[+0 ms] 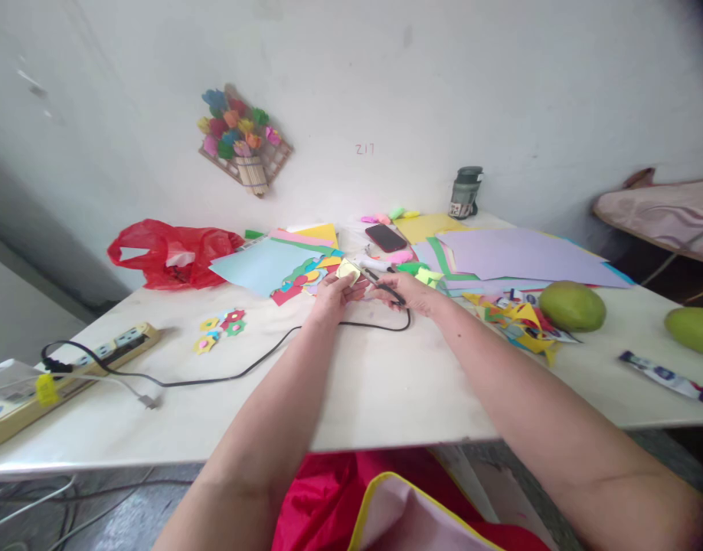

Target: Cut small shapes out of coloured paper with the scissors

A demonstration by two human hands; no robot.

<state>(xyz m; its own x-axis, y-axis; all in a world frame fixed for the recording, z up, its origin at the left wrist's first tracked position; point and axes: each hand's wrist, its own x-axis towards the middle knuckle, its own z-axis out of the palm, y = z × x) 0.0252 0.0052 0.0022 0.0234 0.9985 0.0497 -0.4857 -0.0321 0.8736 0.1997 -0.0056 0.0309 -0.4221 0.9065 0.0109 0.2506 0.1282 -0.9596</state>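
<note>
Near the middle of the table, my left hand [333, 297] pinches a small pale yellow paper piece [347, 271]. Just to its right, my right hand [407, 292] is closed around black-handled scissors [390, 291], whose blades point up and left at the paper's right edge. Coloured paper cutouts [305, 277] lie behind and left of my left hand. Small paper flowers [234, 321] rest farther left. A black cable [271, 350] runs across the table below my hands.
A red plastic bag [182, 252] and power strip [113, 348] are left. A phone [385, 238] and bottle [465, 193] stand out at the back. Purple sheets [512, 252], paper scraps [524, 321], green fruit [573, 305] and a tube [665, 376] are right.
</note>
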